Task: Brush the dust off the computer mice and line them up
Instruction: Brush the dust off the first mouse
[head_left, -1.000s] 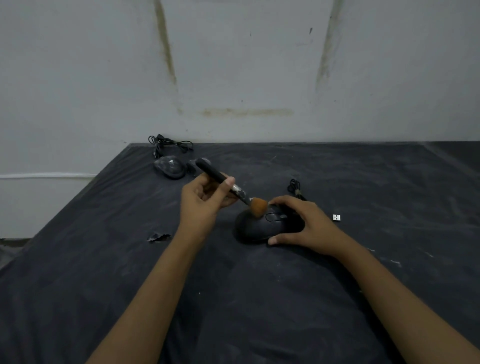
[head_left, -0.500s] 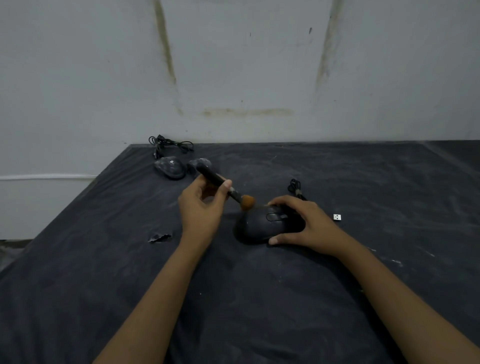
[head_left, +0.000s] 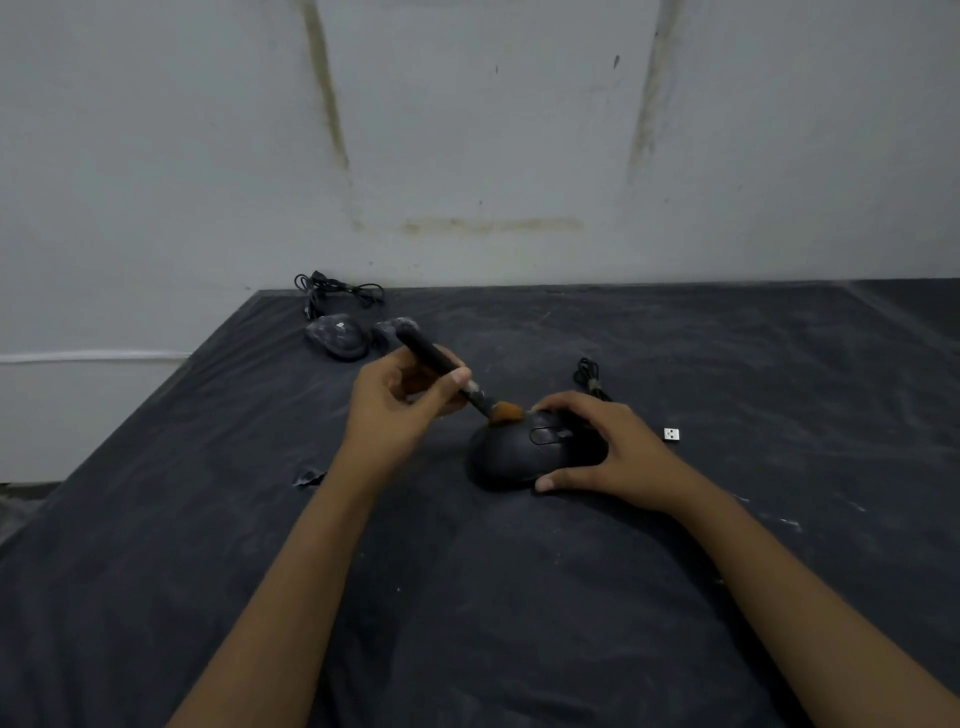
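Brush apparently back down onto mouse

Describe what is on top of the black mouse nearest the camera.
The orange bristles of the brush, held in the left hand, touch the far edge of the mouse. The right hand grips its right end, hiding what lies beneath the fingers.

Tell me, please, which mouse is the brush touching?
The near mouse under the brush, held by the right hand; the far mouse lies untouched.
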